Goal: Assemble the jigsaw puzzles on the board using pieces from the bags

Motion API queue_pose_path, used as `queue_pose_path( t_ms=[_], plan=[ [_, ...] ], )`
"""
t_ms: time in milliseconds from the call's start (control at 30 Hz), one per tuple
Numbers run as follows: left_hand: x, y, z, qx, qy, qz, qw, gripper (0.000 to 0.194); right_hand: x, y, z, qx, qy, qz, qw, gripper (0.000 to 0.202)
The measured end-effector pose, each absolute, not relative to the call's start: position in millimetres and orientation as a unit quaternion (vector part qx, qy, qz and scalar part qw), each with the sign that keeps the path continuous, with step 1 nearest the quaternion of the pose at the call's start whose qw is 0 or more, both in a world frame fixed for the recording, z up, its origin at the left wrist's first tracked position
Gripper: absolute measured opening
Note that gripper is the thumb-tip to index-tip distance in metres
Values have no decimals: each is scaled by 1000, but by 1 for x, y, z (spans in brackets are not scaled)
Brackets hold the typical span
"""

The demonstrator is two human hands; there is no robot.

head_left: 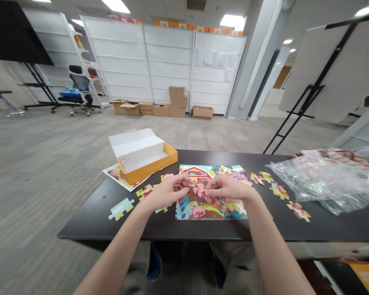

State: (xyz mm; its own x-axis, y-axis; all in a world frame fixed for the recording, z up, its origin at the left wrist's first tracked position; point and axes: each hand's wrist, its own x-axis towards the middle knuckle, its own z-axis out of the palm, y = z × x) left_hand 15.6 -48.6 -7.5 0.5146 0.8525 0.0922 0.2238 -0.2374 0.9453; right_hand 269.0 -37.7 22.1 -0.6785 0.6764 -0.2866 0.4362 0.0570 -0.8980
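- Pinched by the fingertips of the right hand (229, 188), a pink puzzle piece (199, 189) is held over the middle of the picture puzzle (181, 208).
- Just left of that piece, the left hand (169, 190) is held with its thumb and fingers bent and a small gap between them; whether the piece is touched by it cannot be told.
- Under both hands, the picture puzzle is laid flat on a black table (95, 217). On its far side a red barn (194, 171) is shown, and near its front edge a pink pig (197, 210) is shown.
- Beyond the grip and to its left, a yellow box (150, 165) is set down, with its white lid (135, 143) tipped up. Its white inside can be seen.
- Under that box, a picture sheet (117, 178) is partly covered.
- Left of the grip, a pale green piece (121, 209) is placed near the table's edge.
- Right of the grip, loose pieces (299, 211) are spread out.
- Farther right, a clear plastic bag (320, 180) is laid down, all crinkled. Something pinkish is seen through it, but what it is cannot be told.
- Far beyond the grip, cardboard boxes (178, 101) are lined up on the floor, some stacked. What is in them cannot be seen.
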Motion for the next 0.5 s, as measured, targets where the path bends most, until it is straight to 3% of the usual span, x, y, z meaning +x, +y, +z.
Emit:
queue_pose_path(
  t_ms=[267, 500],
  plan=[
    [-2, -50, 0, 732, 433, 255, 461, 19, 270, -33, 24, -409, -764, 491, 93, 32],
    [-5, -57, 9, 749, 459, 204, 433, 23, 260, -43, 17, -482, -785, 388, -2, 40]
  ],
)
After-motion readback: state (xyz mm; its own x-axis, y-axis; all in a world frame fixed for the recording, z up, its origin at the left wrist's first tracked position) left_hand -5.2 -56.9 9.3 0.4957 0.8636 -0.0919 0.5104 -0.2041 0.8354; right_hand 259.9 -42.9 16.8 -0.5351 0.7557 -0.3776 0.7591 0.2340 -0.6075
